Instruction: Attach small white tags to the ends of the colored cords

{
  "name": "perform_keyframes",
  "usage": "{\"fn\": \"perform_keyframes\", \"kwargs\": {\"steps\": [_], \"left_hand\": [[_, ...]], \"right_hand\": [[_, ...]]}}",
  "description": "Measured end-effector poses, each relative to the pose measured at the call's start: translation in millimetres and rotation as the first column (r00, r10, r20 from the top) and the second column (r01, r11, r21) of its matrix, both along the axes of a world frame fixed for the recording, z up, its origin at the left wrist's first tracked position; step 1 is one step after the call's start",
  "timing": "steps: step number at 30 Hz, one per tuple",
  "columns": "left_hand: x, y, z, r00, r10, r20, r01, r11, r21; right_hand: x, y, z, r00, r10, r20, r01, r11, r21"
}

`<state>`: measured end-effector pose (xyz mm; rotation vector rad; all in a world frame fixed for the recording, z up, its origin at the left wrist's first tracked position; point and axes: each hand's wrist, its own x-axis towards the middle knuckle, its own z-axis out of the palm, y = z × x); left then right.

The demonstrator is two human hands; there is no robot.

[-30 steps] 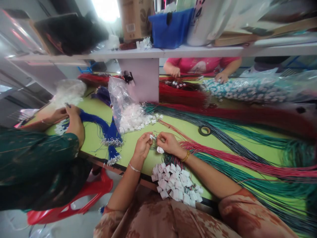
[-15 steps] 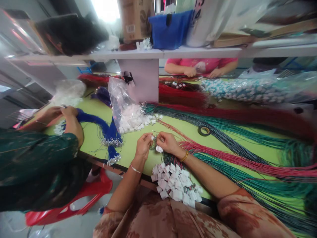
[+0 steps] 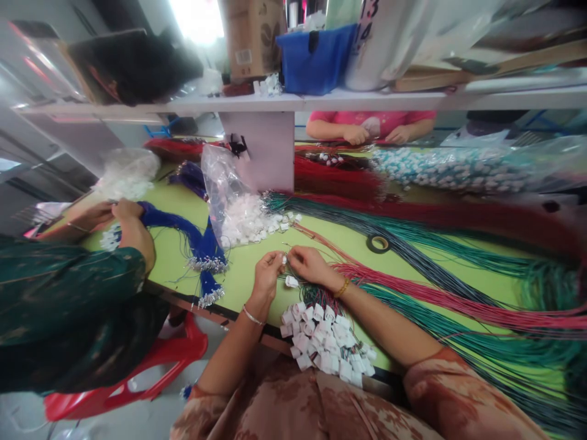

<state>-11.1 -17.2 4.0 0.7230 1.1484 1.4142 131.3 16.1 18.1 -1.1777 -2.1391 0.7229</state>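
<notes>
1. At a green worktable (image 3: 257, 263), my left hand (image 3: 267, 273) and right hand (image 3: 310, 266) meet fingertip to fingertip over the near edge, both pinched shut around a small white connector (image 3: 285, 260) and the thin wire ends entering it.
2. A second white connector (image 3: 291, 282) hangs just below my hands, dangling on its wires above a heap of finished white connectors (image 3: 326, 342) that lies near me, at the table's near edge.
3. A fan of green, red and dark wires (image 3: 440, 287) runs from under my right wrist out to the right across the table; a gold bangle (image 3: 342, 288) sits on that wrist and a thin bracelet (image 3: 251, 315) on my left.
4. Farther off, a clear plastic bag (image 3: 224, 183) spills loose white housings (image 3: 252, 223) onto the table, left of centre.
5. A roll of dark tape (image 3: 378, 243) lies flat on the table beyond the wires, to the right of my hands.
6. On my left, a co-worker in a dark green sleeve (image 3: 68, 293) handles a bundle of blue wires (image 3: 183, 229) with both hands.
7. Across the table, beneath a white shelf (image 3: 321, 98), another person in a pink top (image 3: 371, 119) works with both hands held close together, near red wire bundles (image 3: 334, 177).
</notes>
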Motion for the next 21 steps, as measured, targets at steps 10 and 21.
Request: {"fn": "perform_keyframes", "kwargs": {"steps": [10, 21], "left_hand": [[-1.5, -1.8, 1.9, 0.972, -0.119, 0.205, 0.132, 0.990, -0.050], [-1.0, 0.6, 2.0, 0.948, -0.097, 0.304, 0.113, 0.993, -0.036]], "right_hand": [[1.7, 45.8, -0.6, 0.866, -0.144, 0.479, 0.137, 0.989, 0.051], [-6.9, 18.7, 26.4, 0.947, 0.001, -0.320, -0.051, 0.988, -0.146]]}}
